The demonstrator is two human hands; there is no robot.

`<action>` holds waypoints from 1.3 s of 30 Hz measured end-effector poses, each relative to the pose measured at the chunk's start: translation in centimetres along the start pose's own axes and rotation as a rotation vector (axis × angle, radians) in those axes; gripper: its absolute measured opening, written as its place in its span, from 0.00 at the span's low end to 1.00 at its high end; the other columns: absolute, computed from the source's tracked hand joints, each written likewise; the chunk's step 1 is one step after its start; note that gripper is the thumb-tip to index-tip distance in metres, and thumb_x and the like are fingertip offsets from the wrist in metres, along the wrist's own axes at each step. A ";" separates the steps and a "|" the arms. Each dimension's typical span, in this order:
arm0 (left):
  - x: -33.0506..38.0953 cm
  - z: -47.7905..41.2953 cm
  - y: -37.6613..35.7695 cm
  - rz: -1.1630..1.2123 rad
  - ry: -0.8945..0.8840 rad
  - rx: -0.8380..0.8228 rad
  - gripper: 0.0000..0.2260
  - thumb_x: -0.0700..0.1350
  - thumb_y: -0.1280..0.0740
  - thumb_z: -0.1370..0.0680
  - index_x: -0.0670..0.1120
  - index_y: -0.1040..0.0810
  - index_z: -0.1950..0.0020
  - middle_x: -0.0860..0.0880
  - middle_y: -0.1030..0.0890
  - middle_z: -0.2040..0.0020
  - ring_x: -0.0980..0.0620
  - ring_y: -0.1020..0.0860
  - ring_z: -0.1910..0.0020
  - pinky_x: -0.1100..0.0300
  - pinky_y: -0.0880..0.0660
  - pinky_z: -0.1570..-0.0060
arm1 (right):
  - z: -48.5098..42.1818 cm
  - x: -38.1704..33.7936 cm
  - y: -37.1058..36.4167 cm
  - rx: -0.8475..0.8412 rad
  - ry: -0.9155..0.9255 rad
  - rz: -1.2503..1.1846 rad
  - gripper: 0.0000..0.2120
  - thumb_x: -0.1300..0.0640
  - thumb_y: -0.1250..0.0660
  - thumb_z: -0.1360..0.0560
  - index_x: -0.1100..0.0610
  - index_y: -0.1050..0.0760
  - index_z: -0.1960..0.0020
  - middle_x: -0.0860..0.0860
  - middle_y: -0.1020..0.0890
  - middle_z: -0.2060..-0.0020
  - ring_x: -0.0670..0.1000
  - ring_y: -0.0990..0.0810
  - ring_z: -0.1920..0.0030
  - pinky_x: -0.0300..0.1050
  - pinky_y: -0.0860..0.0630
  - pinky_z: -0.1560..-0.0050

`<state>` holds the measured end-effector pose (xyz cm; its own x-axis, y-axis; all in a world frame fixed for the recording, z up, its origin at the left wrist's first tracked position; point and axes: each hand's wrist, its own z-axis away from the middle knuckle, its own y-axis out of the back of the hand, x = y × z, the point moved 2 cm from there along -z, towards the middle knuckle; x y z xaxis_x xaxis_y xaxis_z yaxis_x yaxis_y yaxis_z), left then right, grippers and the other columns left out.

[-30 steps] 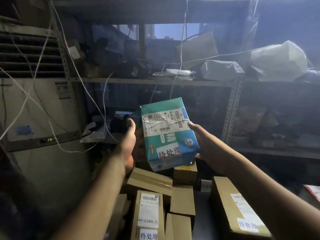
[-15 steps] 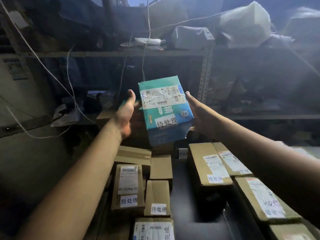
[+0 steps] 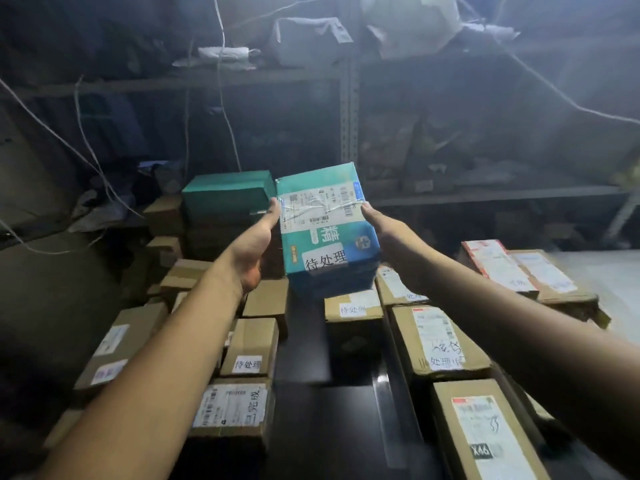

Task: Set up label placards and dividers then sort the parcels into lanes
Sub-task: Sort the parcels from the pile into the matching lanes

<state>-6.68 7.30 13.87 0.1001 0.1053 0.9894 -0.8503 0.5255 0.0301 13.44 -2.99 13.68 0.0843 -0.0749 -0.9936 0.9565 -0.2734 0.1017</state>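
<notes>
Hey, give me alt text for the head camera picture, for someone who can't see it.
A left hand and right hand hold a teal parcel between them above rows of brown cardboard parcels on a dark surface; cluttered metal shelving stands behind.

The teal parcel [image 3: 325, 233] sank — it ended just right of the dark green box [image 3: 227, 194], low over the cartons [image 3: 353, 308] in front of that box. The left hand [image 3: 254, 244] and right hand [image 3: 377, 220] came down with it.
</notes>
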 end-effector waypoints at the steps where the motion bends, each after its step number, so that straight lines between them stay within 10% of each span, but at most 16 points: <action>1: -1.2 0.6 -1.1 0.003 0.033 0.017 0.23 0.72 0.47 0.22 0.65 0.15 0.50 0.51 0.15 0.43 0.46 0.18 0.41 0.41 0.27 0.38 | 0.8 1.3 0.7 -0.002 -0.020 -0.014 0.20 0.37 0.46 0.16 0.43 0.23 0.33 0.39 0.14 0.46 0.44 0.14 0.47 0.50 0.22 0.41; 10: -12.9 5.5 -4.8 0.074 0.295 0.096 0.25 0.67 0.48 0.19 0.52 0.18 0.48 0.50 0.13 0.58 0.51 0.14 0.61 0.54 0.23 0.62 | 7.5 12.0 1.8 -0.051 -0.209 -0.105 0.20 0.36 0.42 0.18 0.44 0.23 0.33 0.42 0.17 0.40 0.50 0.18 0.40 0.39 0.18 0.59; 13: -14.9 6.4 -5.0 0.092 0.369 0.090 0.27 0.67 0.47 0.19 0.50 0.18 0.50 0.48 0.14 0.57 0.48 0.14 0.61 0.50 0.22 0.54 | 8.8 14.1 1.4 -0.050 -0.252 -0.111 0.19 0.39 0.42 0.17 0.46 0.23 0.33 0.45 0.17 0.40 0.51 0.18 0.40 0.38 0.18 0.61; 20: -18.2 7.1 -5.2 0.181 0.420 0.114 0.23 0.64 0.41 0.19 0.50 0.13 0.54 0.45 0.14 0.55 0.45 0.17 0.57 0.50 0.25 0.53 | 10.0 17.2 0.3 0.009 -0.280 -0.071 0.14 0.48 0.42 0.15 0.50 0.18 0.41 0.44 0.13 0.49 0.49 0.16 0.44 0.49 0.18 0.47; 26: -20.4 6.6 -4.4 0.153 0.460 0.100 0.21 0.62 0.40 0.19 0.48 0.15 0.46 0.47 0.15 0.58 0.47 0.15 0.60 0.52 0.23 0.57 | 10.6 18.5 -0.5 0.023 -0.300 0.001 0.11 0.54 0.39 0.15 0.50 0.18 0.42 0.45 0.13 0.48 0.38 0.15 0.51 0.33 0.21 0.56; 39: -22.3 4.1 -8.7 0.049 0.508 0.056 0.11 0.47 0.39 0.17 0.60 0.18 0.44 0.51 0.13 0.51 0.49 0.18 0.53 0.54 0.30 0.52 | 7.7 18.9 0.9 0.109 -0.444 0.268 0.17 0.51 0.38 0.22 0.46 0.26 0.34 0.47 0.18 0.40 0.51 0.19 0.41 0.56 0.23 0.36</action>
<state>-3.65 -3.10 -7.89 0.2859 0.5330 0.7964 -0.8854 0.4648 0.0068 13.73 -12.07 -4.59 0.1733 -0.5481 -0.8183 0.8810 -0.2851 0.3775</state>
